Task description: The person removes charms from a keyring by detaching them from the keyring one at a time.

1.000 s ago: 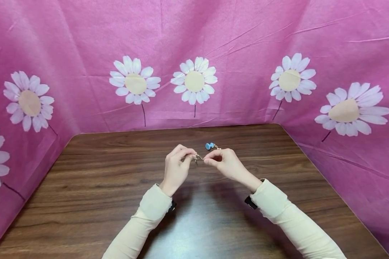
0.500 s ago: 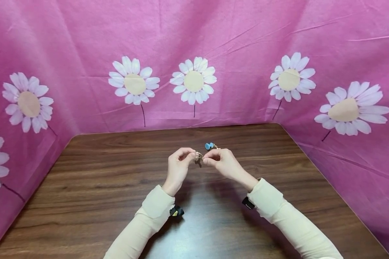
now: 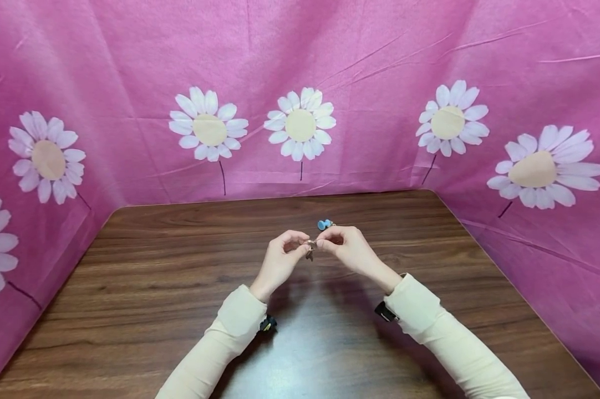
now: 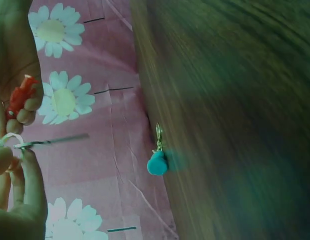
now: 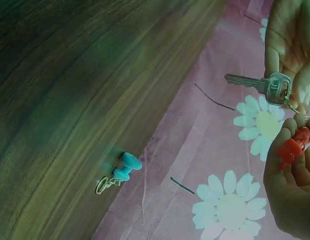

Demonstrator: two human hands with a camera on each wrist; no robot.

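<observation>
My left hand (image 3: 280,257) and right hand (image 3: 352,252) meet above the middle of the table, fingertips almost touching. Between them is a gold split ring (image 5: 291,106), pinched by the left thumb and fingers. A silver key (image 5: 274,89) hangs on this ring; the left wrist view shows its blade edge-on and blurred. A red figure-shaped keychain (image 5: 296,146) lies within the curled fingers of my right hand, whose fingertips pinch near its metal end. Fingers hide where the ring and the keychain meet, so I cannot tell whether they are linked.
A blue keychain (image 3: 324,225) with a gold chain and ring lies on the wooden table (image 3: 180,266), just beyond the right hand. Pink cloth (image 3: 360,50) printed with daisies surrounds the table's back and sides.
The left hand has moved slightly right and down, still pinching the ring. The key dropped into a hanging position and has turned. My right hand has barely shifted; the blue keychain has stayed put.
</observation>
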